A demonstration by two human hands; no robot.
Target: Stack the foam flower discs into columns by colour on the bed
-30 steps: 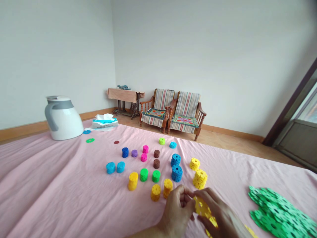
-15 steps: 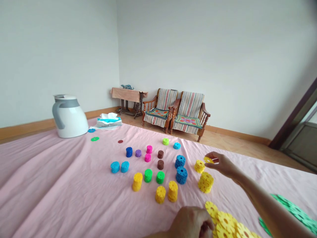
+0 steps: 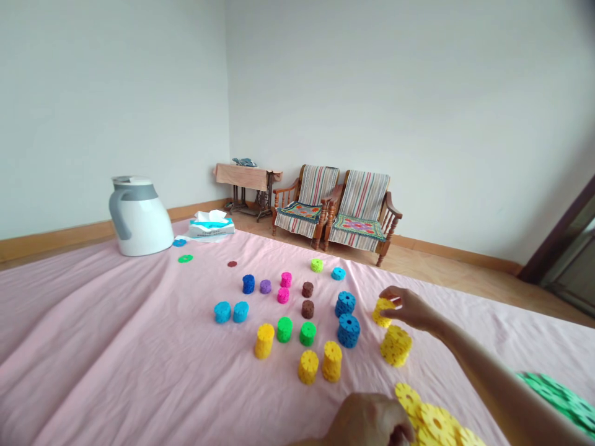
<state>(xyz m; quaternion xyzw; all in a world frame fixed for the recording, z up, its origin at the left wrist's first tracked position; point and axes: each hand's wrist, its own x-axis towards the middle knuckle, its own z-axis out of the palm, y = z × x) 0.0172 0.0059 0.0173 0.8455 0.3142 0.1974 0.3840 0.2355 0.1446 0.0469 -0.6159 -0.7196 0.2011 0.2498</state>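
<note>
The right hand [image 3: 408, 308] is stretched out over the pink sheet [image 3: 116, 347], with its fingers [image 3: 388, 295] closed around the top of a short stack of yellow discs [image 3: 382, 313]. Whether a separate disc is gripped there cannot be told. Just below that stack, a taller yellow stack [image 3: 395, 345] is seen, not touched by the hand. The left hand [image 3: 367, 421] is cut off by the bottom edge of the view and is curled closed; anything inside it is hidden. A heap of flat yellow discs [image 3: 434, 424] is spread just beside it on the right, beneath the right forearm [image 3: 493, 365].

To the left of the right hand, 2 blue stacks with centre holes [image 3: 348, 330] are placed near 3 yellow stacks [image 3: 308, 367]. Smaller stacks in green, magenta, brown, purple and blue [image 3: 284, 329] are set out farther away across the sheet. A mass of linked green discs [image 3: 555, 393] is cut off at the lower right edge. A white jug [image 3: 139, 217] and a tissue pack [image 3: 211, 226] are placed at the far left of the sheet, and 2 striped armchairs [image 3: 307, 204] are seen against the far wall.
</note>
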